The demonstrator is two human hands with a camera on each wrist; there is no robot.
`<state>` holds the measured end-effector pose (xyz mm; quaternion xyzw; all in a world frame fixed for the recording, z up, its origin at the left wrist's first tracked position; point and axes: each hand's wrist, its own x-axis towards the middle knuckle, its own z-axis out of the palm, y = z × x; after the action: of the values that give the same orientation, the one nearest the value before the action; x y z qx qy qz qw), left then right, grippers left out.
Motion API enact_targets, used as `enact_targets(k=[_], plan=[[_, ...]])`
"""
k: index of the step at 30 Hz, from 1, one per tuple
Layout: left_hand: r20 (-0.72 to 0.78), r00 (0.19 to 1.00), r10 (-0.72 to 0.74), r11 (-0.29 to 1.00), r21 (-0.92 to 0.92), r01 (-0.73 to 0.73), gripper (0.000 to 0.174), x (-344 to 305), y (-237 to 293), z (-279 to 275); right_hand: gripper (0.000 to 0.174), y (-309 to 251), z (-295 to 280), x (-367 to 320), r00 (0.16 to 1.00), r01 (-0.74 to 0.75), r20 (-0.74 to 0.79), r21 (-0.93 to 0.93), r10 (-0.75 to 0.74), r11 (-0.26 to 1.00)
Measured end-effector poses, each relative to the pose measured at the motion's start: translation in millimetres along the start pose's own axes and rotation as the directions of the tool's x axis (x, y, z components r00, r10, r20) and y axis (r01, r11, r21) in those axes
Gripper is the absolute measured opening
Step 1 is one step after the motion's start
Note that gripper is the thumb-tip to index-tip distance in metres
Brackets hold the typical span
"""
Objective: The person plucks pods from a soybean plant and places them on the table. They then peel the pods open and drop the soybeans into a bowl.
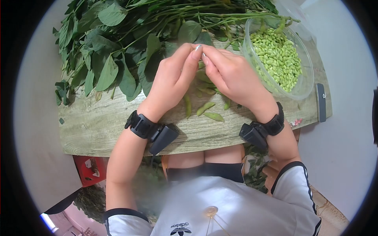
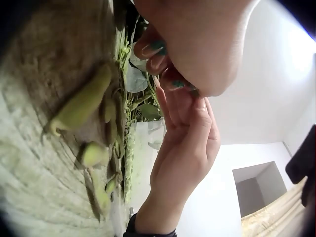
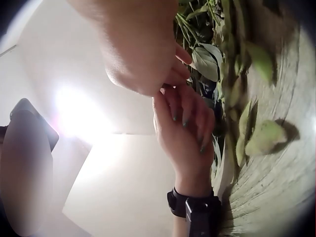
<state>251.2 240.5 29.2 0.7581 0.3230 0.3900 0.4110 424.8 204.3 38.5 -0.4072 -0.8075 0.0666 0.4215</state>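
Note:
My left hand (image 1: 173, 74) and right hand (image 1: 236, 76) meet at the fingertips above the table, thumbs and fingers bent together in a pinch. Between the fingertips in the left wrist view shows a small green bit, seemingly a soybean pod (image 2: 195, 92), mostly hidden by the fingers. Several loose pods lie beneath and in front of the hands, among them one pod (image 1: 214, 117) nearest me. The right wrist view shows a plump pod (image 3: 266, 137) on the tabletop. To the right of my right hand stands a clear plastic tub (image 1: 310, 84) holding shelled green beans (image 1: 277, 59).
Leafy soybean stalks (image 1: 108, 72) pile across the back and left of the wood-grain table (image 1: 98, 131). Some stems reach over the tub's rim. A dark flat bar (image 1: 321, 103) lies at the right edge. Below the table on the left is a red container (image 1: 84, 173).

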Motion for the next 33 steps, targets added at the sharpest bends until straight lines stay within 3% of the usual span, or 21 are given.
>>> enact_targets(k=[4, 9, 18, 25, 31, 33], plan=[[-0.041, 0.998, 0.042, 0.994, 0.106, -0.037, 0.024, -0.9, 2.9, 1.0, 0.023, -4.3, 3.6, -0.7, 0.999, -0.035, -0.017, 0.020, 0.036, 0.999], [-0.046, 0.999, 0.028, 0.997, 0.067, -0.025, 0.023, -2.6, -0.6, 1.2, 0.026, -5.5, 5.4, -0.3, 0.992, -0.125, 0.002, 0.097, 0.125, 0.987], [-0.027, 0.996, -0.089, 0.996, 0.007, 0.089, 0.021, -5.0, 5.4, 4.9, 0.026, 2.1, 12.5, -2.6, 0.999, -0.001, -0.033, -0.049, -0.001, 0.999], [-0.007, 0.995, -0.101, 0.995, 0.021, 0.101, 0.019, -6.9, 5.4, 6.0, 0.027, 3.1, 12.4, -3.5, 1.000, -0.030, -0.005, -0.032, 0.030, 0.999], [-0.032, 0.996, -0.086, 0.996, -0.032, 0.085, 0.022, -7.3, 4.2, 6.6, 0.024, 0.5, 8.8, -0.6, 0.989, -0.145, -0.012, 0.070, 0.147, 0.987], [-0.045, 0.996, -0.081, 0.994, -0.081, 0.077, 0.022, -7.1, 4.3, 9.2, 0.024, -1.1, 6.7, 0.4, 0.959, -0.281, 0.019, 0.198, 0.283, 0.939]])
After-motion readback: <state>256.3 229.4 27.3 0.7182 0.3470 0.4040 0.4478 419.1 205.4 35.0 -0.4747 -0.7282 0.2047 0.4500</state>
